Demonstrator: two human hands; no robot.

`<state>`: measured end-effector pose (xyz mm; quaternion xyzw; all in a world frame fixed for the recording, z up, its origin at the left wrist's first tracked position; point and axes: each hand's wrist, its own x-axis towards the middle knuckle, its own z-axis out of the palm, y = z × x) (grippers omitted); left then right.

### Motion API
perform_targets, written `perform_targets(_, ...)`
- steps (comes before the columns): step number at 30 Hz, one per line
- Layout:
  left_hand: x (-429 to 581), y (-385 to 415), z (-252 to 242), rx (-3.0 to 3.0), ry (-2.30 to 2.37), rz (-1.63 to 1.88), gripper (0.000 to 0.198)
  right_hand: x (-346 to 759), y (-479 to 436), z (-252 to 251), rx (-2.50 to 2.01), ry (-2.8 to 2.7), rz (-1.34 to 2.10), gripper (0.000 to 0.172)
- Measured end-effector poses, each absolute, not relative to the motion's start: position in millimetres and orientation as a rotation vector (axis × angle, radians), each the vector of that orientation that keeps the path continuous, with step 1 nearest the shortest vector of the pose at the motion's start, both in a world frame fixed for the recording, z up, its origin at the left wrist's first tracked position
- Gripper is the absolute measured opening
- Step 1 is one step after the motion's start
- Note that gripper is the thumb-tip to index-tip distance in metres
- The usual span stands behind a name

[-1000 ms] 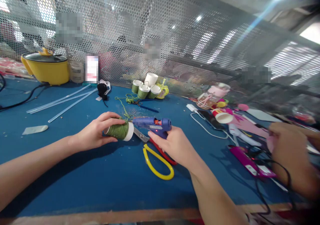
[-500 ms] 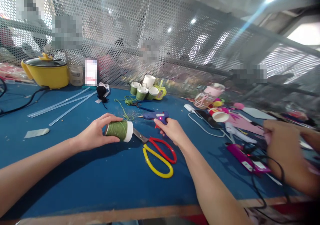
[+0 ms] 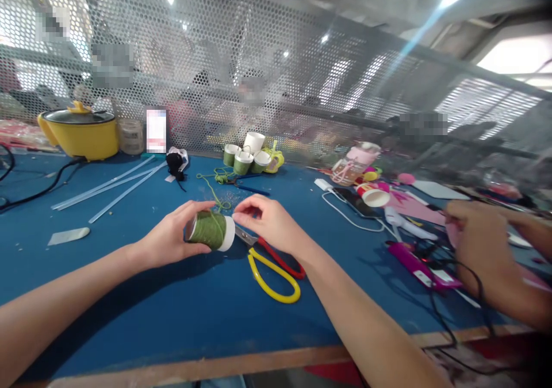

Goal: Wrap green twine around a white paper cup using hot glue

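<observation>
Blue-topped workbench [image 3: 172, 319] fills the lower frame, with a wooden strip along its near edge. A perforated metal screen [image 3: 259, 60] stands behind it across the upper frame.

Centre of frame: the left hand [image 3: 170, 241] grips a cup wrapped in green yarn [image 3: 210, 231]. The cup lies on its side, just above the bench, white rim pointing right. The fingers curl round the wrapped body with the thumb on the upper side, so the hand is closed firmly on it.

The right hand [image 3: 269, 224] is just right of the cup, thumb and forefinger drawn together in a pinch at the white rim. Cannot tell whether a strand sits between them.

Scissors [image 3: 276, 273] with one red and one yellow handle lie flat on the bench below the right hand, blades running under it towards the cup.

Upper left: a yellow pot [image 3: 80, 132] with its lid on, against the screen. Clear glue sticks [image 3: 116, 184] lie slantwise to its right.

Centre back: a cluster of wrapped cups [image 3: 248, 158].

Right edge: a co-worker's hand [image 3: 483, 244], blurred, over a clutter of pink pieces and black cords. A magenta device [image 3: 416, 264] lies just left of it.
</observation>
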<state>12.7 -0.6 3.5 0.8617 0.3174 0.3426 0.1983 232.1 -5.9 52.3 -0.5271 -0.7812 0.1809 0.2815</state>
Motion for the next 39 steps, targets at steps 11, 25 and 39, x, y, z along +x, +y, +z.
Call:
perform_targets(11,15.0,-1.9,2.5,2.304,0.829,0.994,0.064,196.4,-14.7,57.2,-1.287,-2.153,0.506,0.011)
perform_targets(25,17.1,-6.9,8.8,1.996,0.850,0.833,0.053,218.8,-14.2,49.9,-1.170,-1.621,0.912,0.012)
perform_targets(39,17.4,-7.4,9.0,1.943,0.861,0.793,0.053,220.9,-17.8,52.3,-1.163,-1.618,0.772,0.012)
